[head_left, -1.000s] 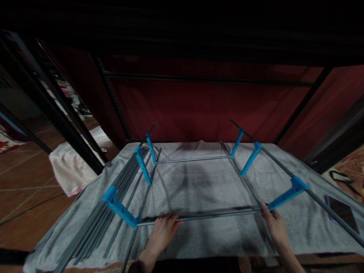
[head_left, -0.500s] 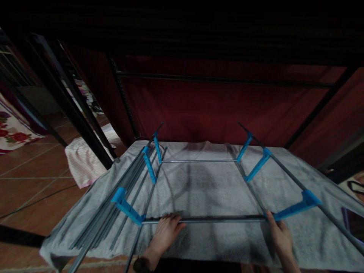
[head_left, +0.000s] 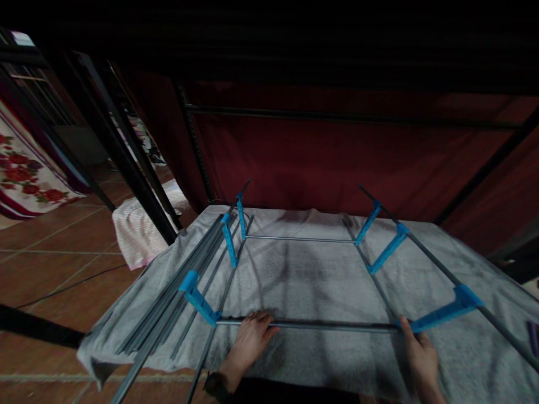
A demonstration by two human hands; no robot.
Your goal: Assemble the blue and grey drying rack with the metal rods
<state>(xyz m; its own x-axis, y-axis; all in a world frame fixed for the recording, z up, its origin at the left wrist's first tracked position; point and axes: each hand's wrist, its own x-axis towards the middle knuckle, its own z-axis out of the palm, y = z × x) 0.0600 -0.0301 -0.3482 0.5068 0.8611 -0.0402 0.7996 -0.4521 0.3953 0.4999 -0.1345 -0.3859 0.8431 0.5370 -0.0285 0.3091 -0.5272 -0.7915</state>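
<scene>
Your left hand [head_left: 249, 342] curls its fingers over the near rod [head_left: 311, 325] of the rack lying on the grey towel [head_left: 320, 280]; your right hand [head_left: 421, 353] grips that rod beside a blue bracket [head_left: 442, 313].

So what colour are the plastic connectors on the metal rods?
Bright blue connectors joining grey rods; the head view shows them.

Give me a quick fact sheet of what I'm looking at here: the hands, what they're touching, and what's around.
left hand: fingers laid over the near grey rod
right hand: at the rod's right end, beside a blue connector
frame: grey rods joined by blue connectors, lying flat
surface: grey towel under the frame
spare rods: bundled along the towel's left edge
background: dark red fabric, tiled floor on the left
</scene>
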